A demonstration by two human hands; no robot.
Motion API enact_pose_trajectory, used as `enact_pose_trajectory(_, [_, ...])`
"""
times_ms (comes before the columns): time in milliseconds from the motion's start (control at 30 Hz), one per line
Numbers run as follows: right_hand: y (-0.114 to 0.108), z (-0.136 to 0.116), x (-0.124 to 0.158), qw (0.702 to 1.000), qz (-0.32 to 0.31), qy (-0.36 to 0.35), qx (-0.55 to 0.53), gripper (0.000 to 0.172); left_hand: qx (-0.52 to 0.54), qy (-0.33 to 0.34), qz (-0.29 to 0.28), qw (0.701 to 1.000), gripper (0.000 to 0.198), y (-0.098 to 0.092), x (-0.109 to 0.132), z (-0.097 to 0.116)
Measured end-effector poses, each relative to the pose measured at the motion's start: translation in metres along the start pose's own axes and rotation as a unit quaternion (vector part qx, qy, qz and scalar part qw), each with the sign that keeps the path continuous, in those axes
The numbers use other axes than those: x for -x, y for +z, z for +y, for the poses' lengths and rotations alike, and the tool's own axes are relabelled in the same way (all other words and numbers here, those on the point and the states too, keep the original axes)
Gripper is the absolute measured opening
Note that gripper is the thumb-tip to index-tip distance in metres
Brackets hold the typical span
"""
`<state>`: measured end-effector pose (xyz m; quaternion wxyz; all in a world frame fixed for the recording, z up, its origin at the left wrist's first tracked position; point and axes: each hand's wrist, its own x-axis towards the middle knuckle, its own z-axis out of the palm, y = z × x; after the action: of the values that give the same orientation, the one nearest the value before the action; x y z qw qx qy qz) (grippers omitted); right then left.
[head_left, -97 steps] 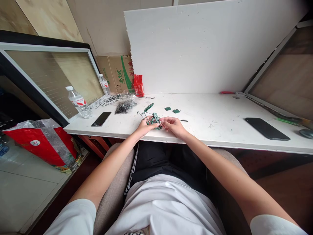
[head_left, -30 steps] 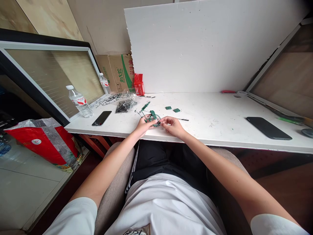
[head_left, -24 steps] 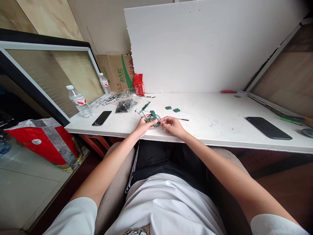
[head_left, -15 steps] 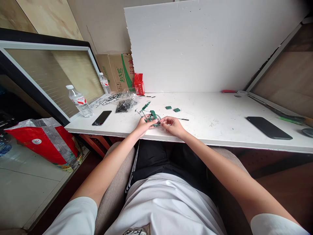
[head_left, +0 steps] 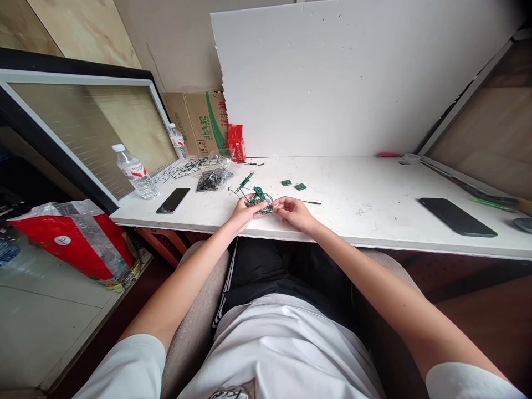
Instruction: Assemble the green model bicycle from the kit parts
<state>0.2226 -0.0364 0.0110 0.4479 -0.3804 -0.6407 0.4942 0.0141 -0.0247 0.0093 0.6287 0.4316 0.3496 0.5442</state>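
Observation:
A small green wire model (head_left: 255, 197), part-built with a wheel and thin rods, sits near the front edge of the white table (head_left: 357, 194). My left hand (head_left: 245, 213) is closed around its near side. My right hand (head_left: 293, 211) pinches the model's right end with thumb and fingertips; what is between those fingertips is too small to see. Two loose green pieces (head_left: 293, 185) lie just beyond the hands, and a thin dark rod (head_left: 311, 203) lies to the right of the right hand.
At the back left lie a bag of dark parts (head_left: 211, 178), black part frames (head_left: 185, 167), a red box (head_left: 236, 143), two water bottles (head_left: 135, 173) and a phone (head_left: 172, 200). Another phone (head_left: 457, 217) lies far right. A white board (head_left: 353, 77) stands behind.
Both hands stay on the green model. The model has tilted and shifted a little between the fingers; the arms have hardly moved.

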Motion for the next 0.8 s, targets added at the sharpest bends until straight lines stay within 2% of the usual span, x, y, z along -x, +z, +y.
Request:
enact_pose_trajectory(567, [-0.0038,0.0088,-0.0025,1.000,-0.004,0.003,-0.014,0.039,-0.001,0.003,0.004,1.000,0.055,0.0017,0.0018,0.0010])
enact_pose_trajectory(800, [-0.0023,0.0035,-0.0009,1.000,0.001,-0.003,-0.026,0.042,-0.013,0.010,0.004,1.000,0.055,0.0005,0.0010,-0.0007])
